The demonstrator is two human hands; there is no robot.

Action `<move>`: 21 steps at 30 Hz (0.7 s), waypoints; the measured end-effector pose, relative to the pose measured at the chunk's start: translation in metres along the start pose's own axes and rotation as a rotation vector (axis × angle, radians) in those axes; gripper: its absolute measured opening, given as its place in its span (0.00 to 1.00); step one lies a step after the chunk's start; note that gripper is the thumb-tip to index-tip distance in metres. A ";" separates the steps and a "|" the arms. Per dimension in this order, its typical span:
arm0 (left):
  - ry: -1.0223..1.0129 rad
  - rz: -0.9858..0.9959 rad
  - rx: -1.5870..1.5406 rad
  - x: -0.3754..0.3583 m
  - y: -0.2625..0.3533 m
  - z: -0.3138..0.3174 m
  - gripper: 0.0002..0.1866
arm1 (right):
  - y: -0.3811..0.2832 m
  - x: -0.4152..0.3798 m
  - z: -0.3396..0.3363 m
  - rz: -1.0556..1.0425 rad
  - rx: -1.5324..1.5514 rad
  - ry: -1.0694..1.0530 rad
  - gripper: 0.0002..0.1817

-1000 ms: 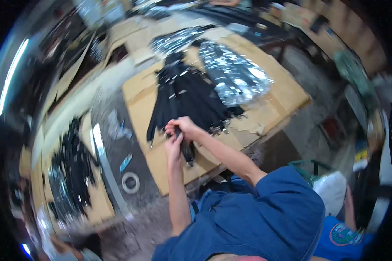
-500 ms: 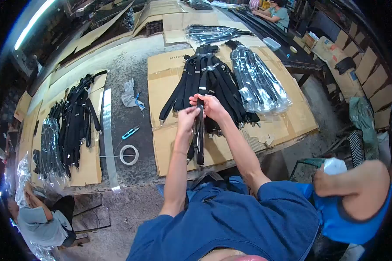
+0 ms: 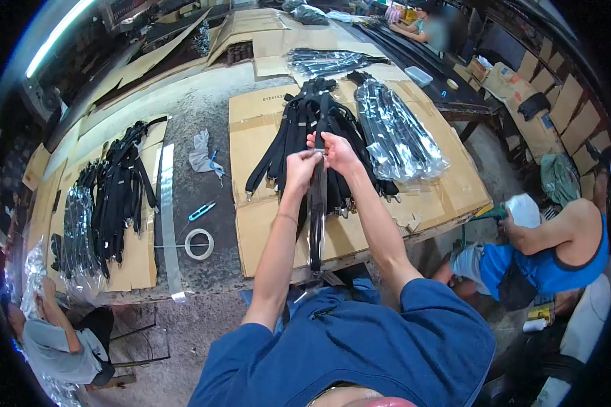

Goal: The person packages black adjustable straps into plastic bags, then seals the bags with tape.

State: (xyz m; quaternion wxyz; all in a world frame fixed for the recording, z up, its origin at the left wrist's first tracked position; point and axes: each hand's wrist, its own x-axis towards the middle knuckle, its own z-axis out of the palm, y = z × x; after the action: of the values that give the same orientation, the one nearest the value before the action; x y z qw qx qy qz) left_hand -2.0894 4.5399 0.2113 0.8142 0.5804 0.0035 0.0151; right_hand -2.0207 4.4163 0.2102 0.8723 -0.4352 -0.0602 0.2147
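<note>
Where cardboard (image 3: 259, 119) lies on the workroom table (image 3: 217, 197), both hands (image 3: 303, 169) (image 3: 339, 152) grasp a bagged strap (image 3: 316, 227).

Straps (image 3: 296, 129) lie on cardboard (image 3: 256, 237), left of bagged straps (image 3: 399, 132) and right of what seems a cutter (image 3: 201, 211).

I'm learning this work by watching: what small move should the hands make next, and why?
Probably ease the clear sleeve a little up the black strap. The left hand and right hand meet near the sleeve's upper end; the strap shows inside it below them, and seems to run uncovered above them, toward the strap bundle.
</note>
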 end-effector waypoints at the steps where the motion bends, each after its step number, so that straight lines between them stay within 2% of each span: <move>1: 0.046 0.040 0.046 0.010 0.001 0.001 0.09 | -0.001 0.002 -0.005 0.030 0.008 -0.034 0.17; 4: -0.021 0.015 0.093 0.022 -0.011 -0.007 0.09 | -0.003 0.009 -0.017 0.092 0.013 -0.056 0.18; 6: -0.045 -0.096 0.097 0.000 0.003 0.002 0.08 | -0.004 0.026 -0.018 0.164 0.208 0.061 0.20; 8: 0.013 -0.141 0.068 -0.006 -0.002 0.004 0.08 | 0.010 0.057 -0.033 0.154 0.240 0.097 0.19; 11: 0.011 -0.157 0.059 0.001 -0.011 -0.001 0.09 | 0.016 0.077 -0.033 -0.131 0.315 0.211 0.14; 12: 0.001 -0.143 0.030 0.006 -0.012 -0.003 0.09 | 0.011 0.070 -0.022 -0.261 0.227 0.233 0.14; 14: -0.018 -0.086 0.051 0.017 -0.003 0.003 0.09 | 0.001 0.067 -0.024 -0.287 0.188 0.077 0.11; 15: 0.000 -0.057 0.026 0.019 0.004 0.009 0.09 | -0.006 0.056 -0.018 -0.305 0.128 0.062 0.10; 16: -0.025 -0.065 0.062 0.028 0.004 0.007 0.09 | -0.013 0.046 -0.011 -0.326 0.064 0.057 0.09; 18: -0.043 -0.013 0.012 0.038 0.008 0.011 0.08 | -0.013 0.039 -0.007 -0.341 0.127 0.083 0.11; 21: -0.080 -0.042 -0.070 0.055 0.007 0.014 0.09 | -0.018 0.026 -0.011 -0.207 0.106 0.154 0.09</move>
State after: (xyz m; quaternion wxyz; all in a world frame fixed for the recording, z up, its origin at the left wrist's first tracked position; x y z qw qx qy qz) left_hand -2.0339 4.5309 0.2231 0.8336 0.5515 -0.0173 -0.0249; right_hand -1.9885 4.4103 0.2155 0.9135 -0.3953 -0.0261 0.0925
